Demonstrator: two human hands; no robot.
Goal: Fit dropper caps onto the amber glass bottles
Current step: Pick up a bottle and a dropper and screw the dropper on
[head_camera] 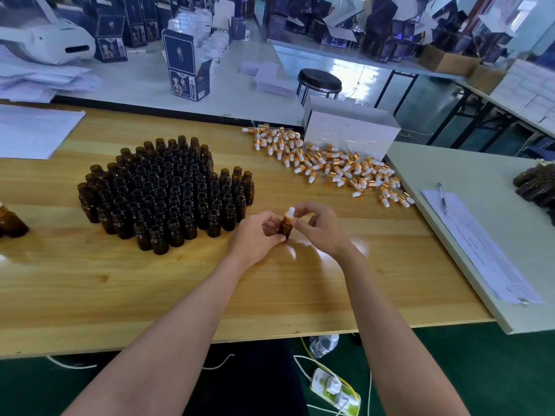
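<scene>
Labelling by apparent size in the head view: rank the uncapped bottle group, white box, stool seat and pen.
Largest to smallest:
1. uncapped bottle group
2. white box
3. stool seat, which stands farther away, so its look may understate it
4. pen

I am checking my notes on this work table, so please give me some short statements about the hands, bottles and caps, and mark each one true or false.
1. The left hand holds one amber bottle. True.
2. The right hand lies flat on the table. False: it pinches the dropper cap on top of that bottle.
3. The loose caps lie left of the group of bottles. False: they lie to its right, in front of the white box.
4. A pen lies on a sheet of paper at the right. True.
5. The bottles in the group wear caps. False: they are open.
</scene>
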